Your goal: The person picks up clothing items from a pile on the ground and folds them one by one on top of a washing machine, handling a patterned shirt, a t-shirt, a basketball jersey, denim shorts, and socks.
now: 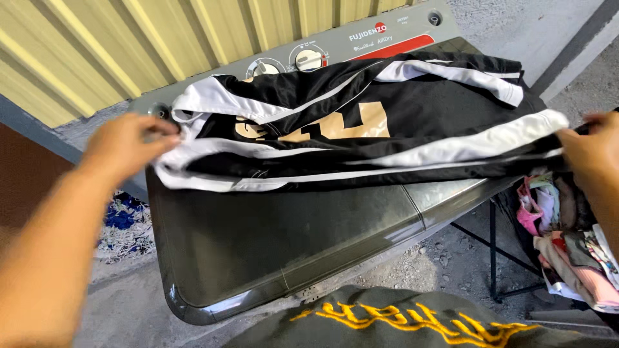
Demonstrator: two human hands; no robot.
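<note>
Lying folded across the dark glossy lid of a washing machine point(271, 245), a shiny black jersey point(361, 135) with white stripes and tan lettering fills the space between both hands, nothing blocking it. The left hand point(126, 145) pinches its white edge with fingers closed, while the right hand point(590, 151) grips the opposite end. A wire-legged hamper point(500, 254) at right holds mixed crumpled clothes point(567, 232), and a corrugated yellow wall point(161, 38) stands behind.

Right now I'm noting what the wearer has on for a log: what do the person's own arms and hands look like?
Both forearms are bare, with no sleeves in view. The left hand and the right hand wear no gloves, and no rings, watch or bracelet show, though both are somewhat blurred. At the bottom edge a dark grey garment with yellow embroidered lettering covers the person's front.
</note>
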